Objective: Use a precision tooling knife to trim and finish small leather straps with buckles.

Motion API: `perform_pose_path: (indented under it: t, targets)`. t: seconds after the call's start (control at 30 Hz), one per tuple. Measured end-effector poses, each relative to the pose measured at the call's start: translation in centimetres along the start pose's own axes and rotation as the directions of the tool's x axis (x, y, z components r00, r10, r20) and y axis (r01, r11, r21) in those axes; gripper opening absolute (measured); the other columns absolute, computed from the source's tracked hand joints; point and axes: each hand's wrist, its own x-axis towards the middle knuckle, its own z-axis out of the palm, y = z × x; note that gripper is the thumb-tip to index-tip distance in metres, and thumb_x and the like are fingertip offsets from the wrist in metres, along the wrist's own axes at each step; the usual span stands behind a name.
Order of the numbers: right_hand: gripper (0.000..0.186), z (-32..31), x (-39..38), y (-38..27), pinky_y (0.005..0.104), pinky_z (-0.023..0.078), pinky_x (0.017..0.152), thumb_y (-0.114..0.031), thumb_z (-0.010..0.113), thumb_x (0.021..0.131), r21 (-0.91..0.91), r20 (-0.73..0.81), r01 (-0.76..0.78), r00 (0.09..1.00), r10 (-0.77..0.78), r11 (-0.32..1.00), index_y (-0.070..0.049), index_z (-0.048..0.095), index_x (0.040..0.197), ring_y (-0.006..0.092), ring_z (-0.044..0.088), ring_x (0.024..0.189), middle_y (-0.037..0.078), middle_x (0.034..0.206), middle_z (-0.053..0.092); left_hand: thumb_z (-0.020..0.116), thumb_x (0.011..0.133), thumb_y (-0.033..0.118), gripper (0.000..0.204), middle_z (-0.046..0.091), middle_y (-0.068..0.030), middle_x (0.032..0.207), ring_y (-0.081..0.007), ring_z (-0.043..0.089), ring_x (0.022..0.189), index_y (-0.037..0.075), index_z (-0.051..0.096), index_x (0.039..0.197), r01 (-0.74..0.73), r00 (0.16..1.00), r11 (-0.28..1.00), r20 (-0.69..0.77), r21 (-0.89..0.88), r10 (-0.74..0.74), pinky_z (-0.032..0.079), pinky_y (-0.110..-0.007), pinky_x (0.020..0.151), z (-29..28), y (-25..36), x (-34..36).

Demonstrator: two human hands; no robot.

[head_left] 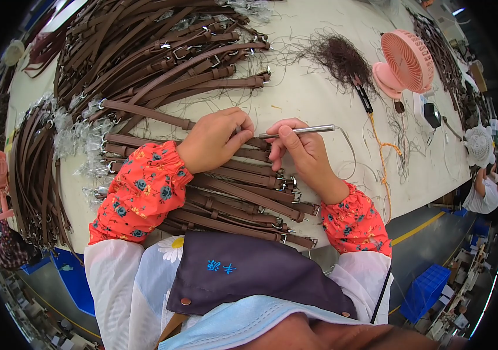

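My left hand (217, 139) is closed, its fingertips pinching a brown strap (173, 118) that runs out to the left and ends in a metal buckle. In my right hand (304, 153) is a slim metal pen-shaped tool (316, 129), held between thumb and fingers, with a thin cord trailing from its back end. The tool's tip points left, close to the strap by my left fingertips. Beneath both hands lies a row of brown buckled straps (243, 175), side by side, some with clear plastic wrap (88, 143) at their left ends.
A big heap of brown straps (144, 52) covers the far left, and another bundle (36, 175) hangs over the left edge. Far right are a tangle of dark thread (342, 58), black-handled snips (364, 99) on an orange cord, and a pink fan (406, 61). Loose threads litter the pale tabletop (430, 169).
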Motion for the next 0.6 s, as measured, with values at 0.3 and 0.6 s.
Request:
perform_pose_path:
  t: [0.3,0.6]
  targets:
    - [0.037,0.0,-0.1,-0.1,0.0223,0.047,0.062,-0.031,0.043,0.103,0.033,-0.009,-0.023,1.0,0.023,0.999,0.003,0.057,0.104,0.0102,0.06,0.057,0.006,0.071,0.062,0.059,0.091,0.009,0.008,0.056,-0.0072,0.086,-0.0165,0.058,0.072,0.001,0.058,0.095,0.054,0.991,0.991,-0.112,-0.122,-0.068,0.046,-0.029,0.064,-0.1,-1.1,0.0]
    - [0.036,0.0,0.0,-0.1,0.0247,0.049,0.073,-0.03,0.043,0.103,0.018,-0.016,0.03,0.999,-0.03,0.999,0.003,0.057,0.104,0.0103,0.06,0.057,0.005,0.07,0.062,0.062,0.089,0.004,0.008,0.056,-0.0067,0.088,-0.0122,0.056,0.066,0.002,0.059,0.096,0.045,0.99,0.986,-0.125,-0.161,-0.066,0.045,-0.026,0.06,-0.5,-0.5,-0.2]
